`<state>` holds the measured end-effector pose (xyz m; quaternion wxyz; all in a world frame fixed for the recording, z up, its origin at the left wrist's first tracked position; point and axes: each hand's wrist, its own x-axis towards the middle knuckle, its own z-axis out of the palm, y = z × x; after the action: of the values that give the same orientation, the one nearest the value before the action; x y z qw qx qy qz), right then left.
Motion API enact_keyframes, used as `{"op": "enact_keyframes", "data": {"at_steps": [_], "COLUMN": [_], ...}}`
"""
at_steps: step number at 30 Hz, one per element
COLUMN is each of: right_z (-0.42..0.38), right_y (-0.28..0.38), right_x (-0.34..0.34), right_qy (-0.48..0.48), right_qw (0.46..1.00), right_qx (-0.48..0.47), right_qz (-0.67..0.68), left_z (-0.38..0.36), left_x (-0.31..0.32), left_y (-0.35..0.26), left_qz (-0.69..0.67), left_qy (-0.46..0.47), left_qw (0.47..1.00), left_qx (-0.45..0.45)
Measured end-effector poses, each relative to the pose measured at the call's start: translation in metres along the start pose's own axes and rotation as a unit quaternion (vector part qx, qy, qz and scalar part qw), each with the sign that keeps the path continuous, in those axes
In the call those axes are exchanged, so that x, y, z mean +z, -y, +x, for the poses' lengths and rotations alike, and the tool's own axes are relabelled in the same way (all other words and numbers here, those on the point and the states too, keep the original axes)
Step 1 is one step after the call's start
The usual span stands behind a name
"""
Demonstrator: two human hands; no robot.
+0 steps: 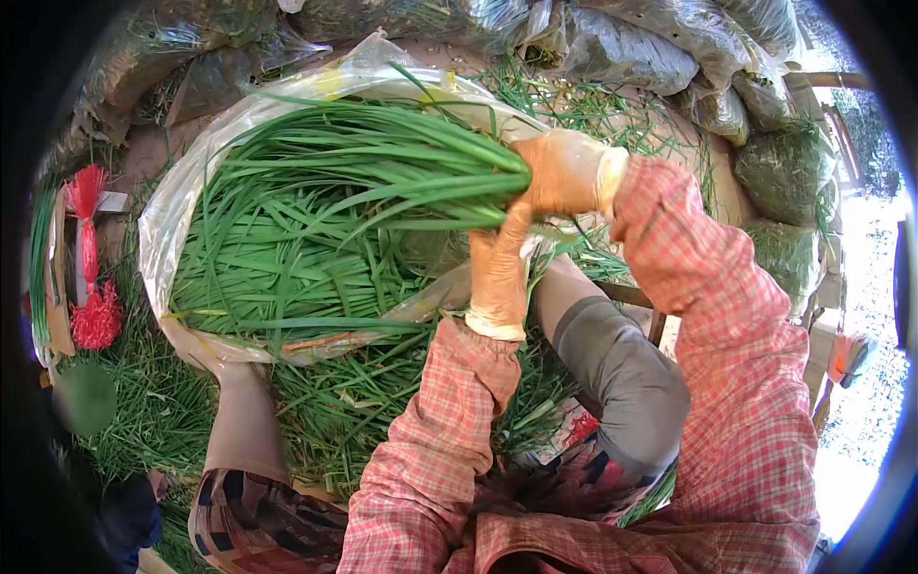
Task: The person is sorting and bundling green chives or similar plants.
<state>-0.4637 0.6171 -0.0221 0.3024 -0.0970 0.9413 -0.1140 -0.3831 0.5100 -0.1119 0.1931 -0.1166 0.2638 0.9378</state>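
Note:
A bunch of long, flat green garlic chives (411,163) is gathered at its right end between my two hands, its leaves fanning out leftward. My right hand (564,172), in an orange rubber glove, is wrapped round that end. Just below, my left hand (497,268), gloved alike, grips the underside of the same end, its fingers partly hidden. Beneath the bunch lies a big clear plastic bag (158,249), its mouth rolled wide and more chive leaves (277,268) layered inside.
Filled plastic bags (622,48) line the back and right side. Loose leaves (143,411) litter the ground around my legs. At far left hangs a bundle of red ties (91,258). Another person's dark clothing (129,517) shows at the lower left.

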Motion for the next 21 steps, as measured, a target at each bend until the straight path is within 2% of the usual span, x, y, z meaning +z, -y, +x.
{"op": "enact_keyframes", "data": {"at_steps": [2,3,4,7,9,10,11,12,13,15,16,17,19,21], "right_z": [-0.028,-0.045,-0.053,-0.069,-0.084,-0.092,-0.094,-0.094,-0.097,-0.089,-0.080,-0.062,-0.037,-0.023], "right_y": [0.045,0.065,0.079,0.117,0.142,0.145,0.140,0.131,0.123,0.090,0.073,0.048,0.041,0.063], "right_x": [0.000,0.013,0.042,0.113,0.125,0.121,0.111,0.098,0.080,0.072,0.075,0.090,0.106,0.119], "right_qy": [0.040,0.003,-0.057,-0.131,-0.089,-0.042,-0.041,-0.136,-0.257,-0.434,-0.411,-0.345,-0.164,-0.024], "right_qw": [0.994,0.994,0.992,0.991,0.996,0.996,0.991,0.972,0.945,0.886,0.864,0.832,0.778,0.728], "right_qx": [0.061,0.073,0.046,0.004,-0.026,-0.076,-0.125,-0.170,-0.137,-0.034,0.051,0.085,0.182,0.190], "right_qz": [-0.086,-0.084,-0.105,-0.034,-0.014,-0.001,0.031,0.090,0.146,0.162,0.287,0.426,0.579,0.659], "left_z": [-0.019,-0.027,-0.039,-0.088,-0.101,-0.104,-0.106,-0.109,-0.105,-0.106,-0.100,-0.104,-0.104,-0.103], "left_x": [0.018,0.009,-0.012,-0.056,-0.077,-0.086,-0.088,-0.085,-0.088,-0.084,-0.096,-0.083,-0.090,-0.103], "left_y": [-0.031,-0.039,-0.038,-0.059,-0.068,-0.077,-0.085,-0.090,-0.094,-0.102,-0.095,-0.099,-0.095,-0.093], "left_qz": [-0.054,-0.066,-0.058,-0.039,-0.076,-0.080,-0.085,-0.091,-0.100,-0.108,-0.101,-0.108,-0.090,-0.098], "left_qy": [-0.016,-0.037,-0.051,-0.071,-0.077,-0.064,-0.050,-0.074,-0.010,-0.034,-0.010,-0.033,-0.054,-0.055], "left_qw": [0.998,0.992,0.991,0.985,0.981,0.983,0.983,0.985,0.988,0.986,0.989,0.988,0.989,0.983], "left_qx": [-0.041,-0.097,-0.110,-0.151,-0.159,-0.155,-0.153,-0.123,-0.121,-0.119,-0.105,-0.103,-0.105,-0.144]}}
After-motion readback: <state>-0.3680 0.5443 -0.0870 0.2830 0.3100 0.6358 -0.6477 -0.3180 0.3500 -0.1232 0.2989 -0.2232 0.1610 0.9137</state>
